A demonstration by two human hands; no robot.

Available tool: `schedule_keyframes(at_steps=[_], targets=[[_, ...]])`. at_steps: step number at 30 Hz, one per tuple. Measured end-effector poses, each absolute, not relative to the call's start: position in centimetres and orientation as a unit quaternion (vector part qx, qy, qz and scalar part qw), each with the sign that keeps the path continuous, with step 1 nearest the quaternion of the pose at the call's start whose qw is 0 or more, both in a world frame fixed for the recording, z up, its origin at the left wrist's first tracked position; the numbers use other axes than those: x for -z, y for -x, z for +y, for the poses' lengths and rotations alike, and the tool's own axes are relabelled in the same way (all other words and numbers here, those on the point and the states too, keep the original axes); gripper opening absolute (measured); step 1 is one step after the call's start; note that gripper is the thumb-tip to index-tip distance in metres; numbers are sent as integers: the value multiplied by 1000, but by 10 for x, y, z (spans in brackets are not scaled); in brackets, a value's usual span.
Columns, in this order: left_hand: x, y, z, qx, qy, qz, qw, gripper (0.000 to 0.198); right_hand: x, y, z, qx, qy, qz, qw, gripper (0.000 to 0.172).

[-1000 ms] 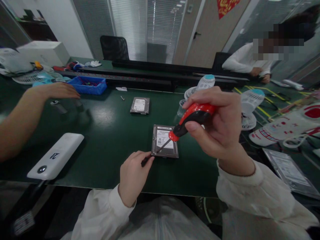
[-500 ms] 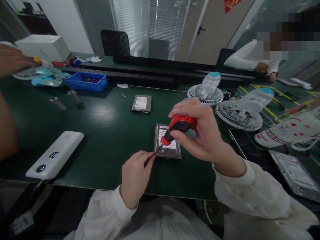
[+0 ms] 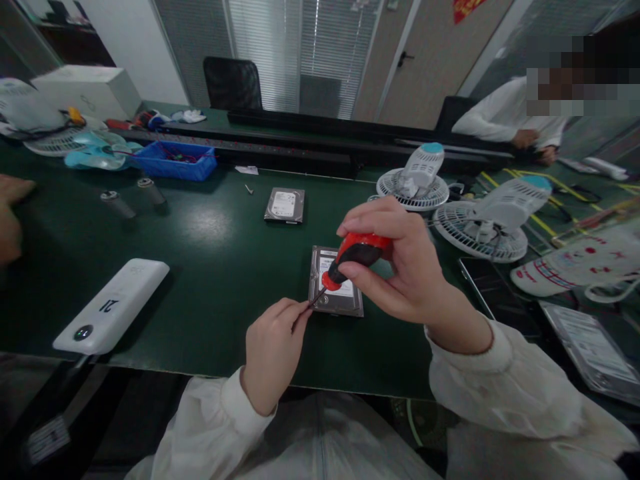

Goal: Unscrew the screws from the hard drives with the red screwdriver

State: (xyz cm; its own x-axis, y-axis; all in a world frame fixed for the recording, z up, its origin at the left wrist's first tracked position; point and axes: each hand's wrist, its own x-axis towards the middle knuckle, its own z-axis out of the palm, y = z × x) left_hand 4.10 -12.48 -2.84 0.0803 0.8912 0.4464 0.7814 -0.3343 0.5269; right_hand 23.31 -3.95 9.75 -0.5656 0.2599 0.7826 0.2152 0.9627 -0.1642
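Note:
My right hand (image 3: 395, 260) is wrapped round the red and black handle of a screwdriver (image 3: 363, 250), which slants down to the left. At the lower end of its shaft, my left hand (image 3: 275, 347) pinches with thumb and forefinger. Whether a small screw is also between those fingertips is hidden. Beneath the screwdriver a hard drive (image 3: 343, 305) lies flat on the green table (image 3: 210, 313), label side up, partly covered by my right hand. Farther back lies a second hard drive (image 3: 284, 205), with a small screw-like metal piece (image 3: 249, 189) to its left.
A white power bank (image 3: 113, 307) lies at left, two metal cylinders (image 3: 117, 203) and a blue bin (image 3: 174, 161) behind it. At right are white fans (image 3: 493, 220), a phone (image 3: 495, 293), a patterned cup (image 3: 565, 267) and another drive (image 3: 590, 350). Another person's hand (image 3: 10, 213) shows at the left edge.
The other person's hand at left has drawn down and back from the fan there. My hands and the screwdriver keep almost the same pose; the view has shifted slightly.

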Motion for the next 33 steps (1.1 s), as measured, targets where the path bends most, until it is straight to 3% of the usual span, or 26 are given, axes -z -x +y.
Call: schedule_keyframes(at_steps=[6,15,19,22,26,29,33], targets=[[28,-41,-124,-370,-727,573,81,12,-104,-234,-43,-2,151,-893,425,34],[27,-40,-122,-367,-715,583,121,13,-137,-233,-55,94,235,-922,294,31],[25,-40,-122,-367,-702,590,153,14,-138,-229,-53,151,281,-910,265,40],[23,-40,-121,-370,-692,595,173,14,-136,-226,-47,97,252,-922,277,32],[23,-39,-120,-365,-678,610,189,10,-129,-222,-39,-18,185,-924,334,36],[22,-39,-120,-364,-675,612,196,10,-122,-219,-35,-14,178,-915,361,31],[23,-39,-120,-366,-670,613,206,10,-121,-217,-35,3,191,-923,334,29]])
